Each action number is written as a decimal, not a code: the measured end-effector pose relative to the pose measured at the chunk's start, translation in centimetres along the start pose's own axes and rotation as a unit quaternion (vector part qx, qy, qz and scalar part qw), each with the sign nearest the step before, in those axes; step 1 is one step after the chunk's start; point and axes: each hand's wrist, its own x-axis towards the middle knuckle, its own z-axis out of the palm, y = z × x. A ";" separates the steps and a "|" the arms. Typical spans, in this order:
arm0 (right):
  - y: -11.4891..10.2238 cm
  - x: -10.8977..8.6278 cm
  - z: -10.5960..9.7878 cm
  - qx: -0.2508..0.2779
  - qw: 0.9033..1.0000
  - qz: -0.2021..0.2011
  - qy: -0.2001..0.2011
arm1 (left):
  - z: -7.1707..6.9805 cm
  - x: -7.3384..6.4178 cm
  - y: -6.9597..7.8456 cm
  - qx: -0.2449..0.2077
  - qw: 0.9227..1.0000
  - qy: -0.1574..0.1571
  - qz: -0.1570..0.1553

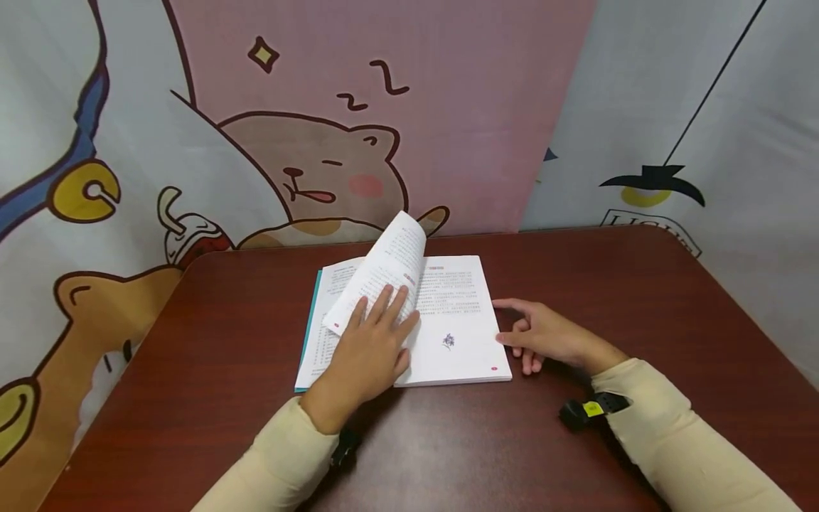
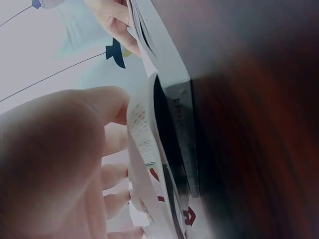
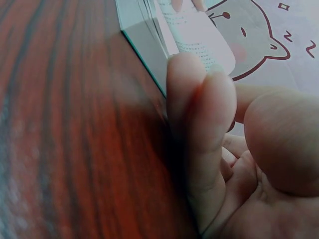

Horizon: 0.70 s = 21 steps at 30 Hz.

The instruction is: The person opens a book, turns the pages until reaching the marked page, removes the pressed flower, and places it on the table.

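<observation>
An open book [image 1: 457,295] with a teal cover edge lies on the table, printed text on its pages and a small purple flower drawing on the right page. One leaf [image 1: 393,249] stands partly lifted and curls over toward the left page. My left hand [image 1: 367,352] rests on this leaf with its fingers spread. In the left wrist view the left hand [image 2: 55,154] faces the curved paper. At the book's right edge is my right hand [image 1: 550,334], index finger and thumb extended to the page edges and other fingers bent. Whether it pinches any paper is not visible.
The book lies on a dark reddish-brown table [image 1: 448,448]. Behind the table hangs a cloth backdrop [image 1: 486,107] with cartoon animals. Each wrist bears a black strap device; the right wrist device [image 1: 576,414] has a yellow label.
</observation>
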 end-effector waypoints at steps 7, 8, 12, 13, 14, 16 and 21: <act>-0.1 -0.1 -0.1 -0.011 1.000 0.002 0.007 | -0.1 0.1 0.0 0.000 1.000 -0.018 -0.011; 0.0 -0.1 -0.1 -0.010 1.000 0.001 0.008 | -0.1 0.1 0.0 -0.002 1.000 -0.020 -0.013; 0.0 0.0 -0.1 -0.005 1.000 0.000 0.007 | -0.2 0.1 0.0 -0.007 0.999 -0.027 -0.018; 0.0 0.0 -0.1 -0.003 1.000 0.001 0.006 | -0.2 0.1 0.0 -0.009 0.999 -0.026 -0.018; -0.1 0.0 -0.1 -0.003 1.000 0.001 0.006 | -0.3 0.2 0.0 -0.008 1.000 -0.025 -0.017; -0.2 -0.1 -0.2 -0.005 1.000 0.000 0.007 | -0.2 0.2 0.0 -0.005 1.000 -0.018 -0.014; -0.2 0.0 -0.3 -0.007 1.000 -0.001 0.007 | -0.3 0.1 0.0 0.002 1.000 -0.027 -0.013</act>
